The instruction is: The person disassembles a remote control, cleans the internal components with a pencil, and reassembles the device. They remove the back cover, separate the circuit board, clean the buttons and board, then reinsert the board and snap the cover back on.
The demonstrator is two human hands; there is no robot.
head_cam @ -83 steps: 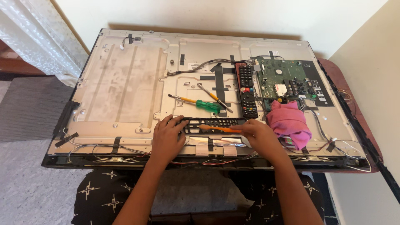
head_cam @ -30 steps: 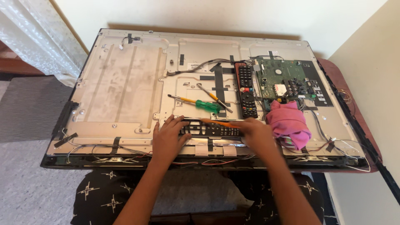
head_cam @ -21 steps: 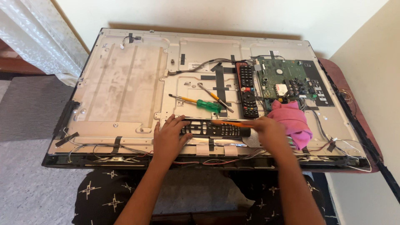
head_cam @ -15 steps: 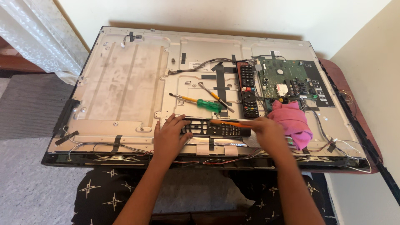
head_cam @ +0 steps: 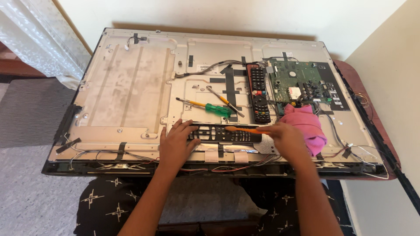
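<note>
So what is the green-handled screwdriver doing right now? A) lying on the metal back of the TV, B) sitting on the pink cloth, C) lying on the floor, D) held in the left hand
A: the green-handled screwdriver lies loose on the metal back panel, above both hands; the left hand rests on the black button frame, and the right hand holds a thin orange tool instead.

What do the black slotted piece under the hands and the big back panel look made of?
Black slotted piece: looks like matte moulded plastic, thin with rows of cut-out openings. Back panel: apparently bare sheet metal, dull grey with pressed ribs and screw holes. Left hand presses the piece flat; right hand works an orange tool on it.
</note>
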